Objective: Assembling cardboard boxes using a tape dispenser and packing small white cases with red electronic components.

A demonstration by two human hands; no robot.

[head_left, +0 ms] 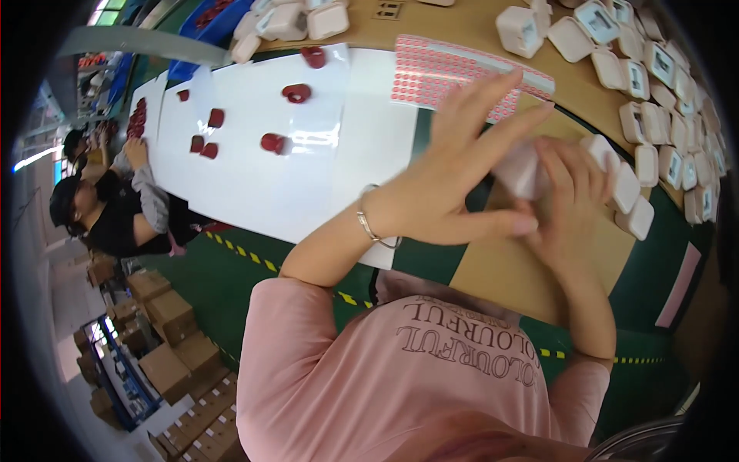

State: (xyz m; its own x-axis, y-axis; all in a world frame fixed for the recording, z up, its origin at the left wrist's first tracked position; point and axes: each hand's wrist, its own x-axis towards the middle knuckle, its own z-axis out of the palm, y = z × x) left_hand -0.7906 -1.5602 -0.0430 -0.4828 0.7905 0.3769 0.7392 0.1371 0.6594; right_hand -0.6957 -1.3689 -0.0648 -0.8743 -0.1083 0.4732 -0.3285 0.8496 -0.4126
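Observation:
Fingers spread wide, my left hand (454, 173) is in front of the sheet of small round red stickers (435, 69); it wears a bracelet and holds nothing that I can see. A small pale pink box (517, 171) with rounded corners sits between my hands, over the brown cardboard (508, 269). My right hand (573, 204) grips this box from its right side, with the fingers curled over it. Part of the box is hidden behind the fingers. Beside the right hand stand several more pale pink boxes (636, 218) in a short row.
Many pale pink boxes (635, 123), some open, crowd the far right. More boxes (285, 21) lie by a blue bin (212, 31). Dark red rolled pieces (296, 93) rest on the white table surface (369, 146). A co-worker (108, 208) works at the left; cartons (173, 319) are stacked below.

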